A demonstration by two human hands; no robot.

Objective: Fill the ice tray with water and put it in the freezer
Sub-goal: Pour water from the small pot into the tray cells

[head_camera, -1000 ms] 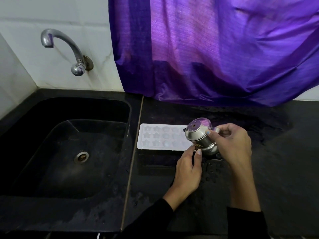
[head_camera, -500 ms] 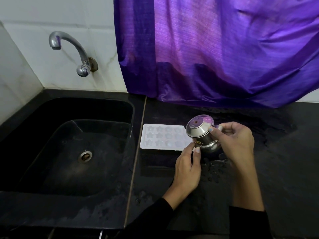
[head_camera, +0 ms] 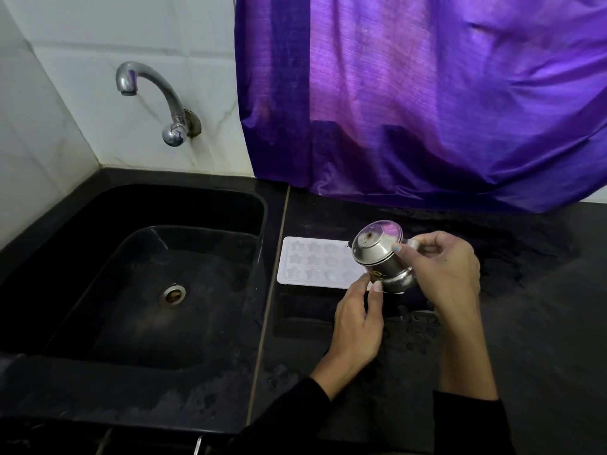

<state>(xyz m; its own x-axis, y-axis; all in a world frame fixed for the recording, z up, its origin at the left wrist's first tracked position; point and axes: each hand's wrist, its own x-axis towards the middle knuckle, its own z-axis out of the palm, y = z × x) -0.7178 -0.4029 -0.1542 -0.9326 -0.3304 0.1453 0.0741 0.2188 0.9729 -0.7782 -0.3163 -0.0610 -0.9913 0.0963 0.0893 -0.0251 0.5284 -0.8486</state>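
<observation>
A white ice tray (head_camera: 312, 261) with star and round moulds lies flat on the black counter (head_camera: 525, 323), just right of the sink. My right hand (head_camera: 443, 270) grips a small steel pot (head_camera: 377, 254), tilted over the tray's right end with its bottom turned toward me. My left hand (head_camera: 358, 320) pinches the tray's near right edge with thumb and fingertips. The pot hides the tray's right end, and I cannot tell whether water is running from it.
The black sink (head_camera: 256, 211) with its drain (head_camera: 172, 293) fills the left. A chrome tap (head_camera: 154, 93) juts from the white tiled wall. A purple curtain (head_camera: 427, 100) hangs down to the counter behind the tray. Water drops lie on the counter near my hands.
Both hands, the pot and the tray hold nearly the same pose. The view has shifted slightly left, so everything sits a little further right in the picture.
</observation>
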